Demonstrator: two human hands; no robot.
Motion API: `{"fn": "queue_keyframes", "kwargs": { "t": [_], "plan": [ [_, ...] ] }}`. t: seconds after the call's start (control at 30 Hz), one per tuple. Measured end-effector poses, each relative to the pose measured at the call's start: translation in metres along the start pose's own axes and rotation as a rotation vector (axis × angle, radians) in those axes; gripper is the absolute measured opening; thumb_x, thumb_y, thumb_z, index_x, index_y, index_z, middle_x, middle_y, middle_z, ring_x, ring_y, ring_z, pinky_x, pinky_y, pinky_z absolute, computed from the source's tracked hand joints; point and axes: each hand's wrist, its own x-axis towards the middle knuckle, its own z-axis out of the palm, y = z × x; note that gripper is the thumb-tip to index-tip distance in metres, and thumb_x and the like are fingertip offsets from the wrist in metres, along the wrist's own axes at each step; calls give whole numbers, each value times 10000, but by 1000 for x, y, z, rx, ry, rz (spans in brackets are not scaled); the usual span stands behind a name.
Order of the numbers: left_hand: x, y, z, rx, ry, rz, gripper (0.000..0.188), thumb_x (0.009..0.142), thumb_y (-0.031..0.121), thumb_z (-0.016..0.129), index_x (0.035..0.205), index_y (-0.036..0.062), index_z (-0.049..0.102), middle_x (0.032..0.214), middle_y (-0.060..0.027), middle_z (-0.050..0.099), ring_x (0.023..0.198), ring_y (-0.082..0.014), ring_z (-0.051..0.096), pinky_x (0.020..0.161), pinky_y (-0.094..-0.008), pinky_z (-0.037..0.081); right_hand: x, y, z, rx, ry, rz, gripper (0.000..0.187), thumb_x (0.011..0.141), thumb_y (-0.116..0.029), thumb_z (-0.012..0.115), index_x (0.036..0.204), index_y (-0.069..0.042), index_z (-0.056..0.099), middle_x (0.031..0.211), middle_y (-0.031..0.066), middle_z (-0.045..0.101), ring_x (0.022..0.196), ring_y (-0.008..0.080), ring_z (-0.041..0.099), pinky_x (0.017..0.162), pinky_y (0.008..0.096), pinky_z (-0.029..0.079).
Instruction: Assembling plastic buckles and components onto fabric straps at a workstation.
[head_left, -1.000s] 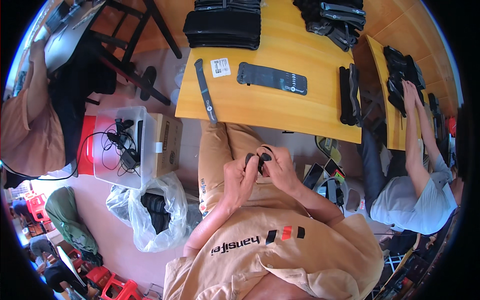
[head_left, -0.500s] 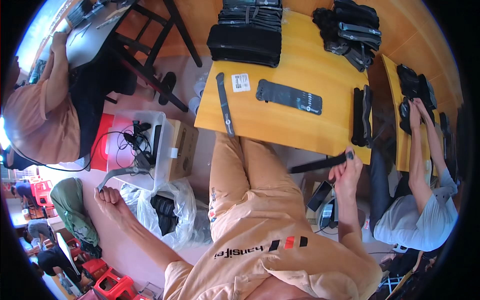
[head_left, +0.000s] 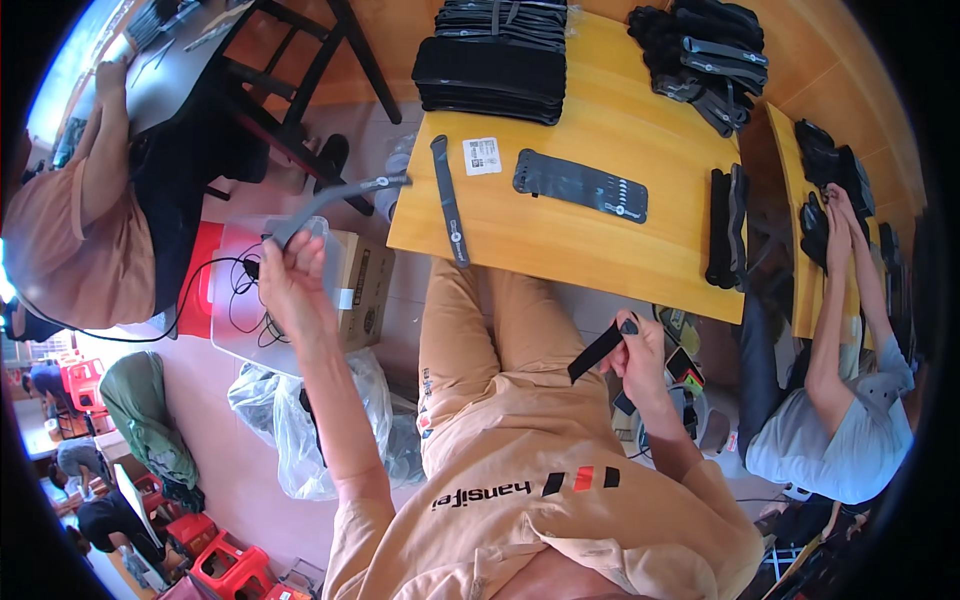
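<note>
My left hand (head_left: pixel 298 292) is raised over the clear plastic bin and pinches one end of a grey strap (head_left: pixel 335 196). The strap's free end reaches to the left edge of the yellow table (head_left: pixel 610 265). Above my lap, my right hand (head_left: pixel 643 362) is closed on a short black strap (head_left: pixel 597 352), which hangs down to the left. On the table lie another narrow grey strap (head_left: pixel 449 200), a white printed label (head_left: pixel 482 156) and a wide dark grey band (head_left: pixel 580 186) with a row of holes or marks near one end.
Black bands are stacked (head_left: pixel 490 85) at the table's back, with more bundles (head_left: pixel 700 60) at back right and rolled bands (head_left: pixel 727 230) on the right edge. The bin (head_left: pixel 225 335) holds cables beside a cardboard box (head_left: pixel 365 290). Co-workers sit left and right.
My left hand has moved up and right with the grey strap, which now stretches toward the table. My right hand has drawn slightly left and down with the black strap.
</note>
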Motion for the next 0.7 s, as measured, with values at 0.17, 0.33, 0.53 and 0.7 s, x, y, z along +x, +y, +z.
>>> {"fn": "queue_keyframes", "kwargs": {
  "t": [0.17, 0.33, 0.53, 0.7],
  "plan": [
    [24, -53, 21, -385, 41, -102, 271, 951, 158, 380, 1012, -77, 501, 984, -212, 602, 919, -279, 618, 787, -321, 549, 0, 12, 5, -19, -19, -32, 348, 917, -309, 501, 718, -23, 519, 447, -12, 415, 330, 50, 361, 339, 216, 382],
    [20, -86, 21, -485, 76, -178, 264, 929, 117, 440, 1068, -107, 448, 1087, -261, 549, 1017, -309, 579, 862, -350, 524, 1, 15, 7, -4, -31, -14, 349, 920, -307, 496, 719, -22, 514, 440, -12, 403, 329, 50, 359, 343, 221, 388],
    [-37, -115, 12, -357, 115, -447, 242, 919, 168, 496, 998, -61, 478, 1035, -199, 575, 973, -291, 600, 795, -338, 545, -2, 16, 12, -40, -31, 54, 350, 926, -334, 482, 722, -50, 501, 464, -29, 367, 375, 46, 363, 407, 225, 414],
    [-67, -132, 1, -309, 134, -513, 170, 902, 173, 537, 893, 7, 502, 811, -87, 553, 761, -216, 614, 740, -332, 556, -1, 19, 14, -15, -72, 17, 356, 926, -332, 474, 701, -57, 475, 473, -21, 377, 369, 48, 353, 392, 229, 410]
  ]
}}
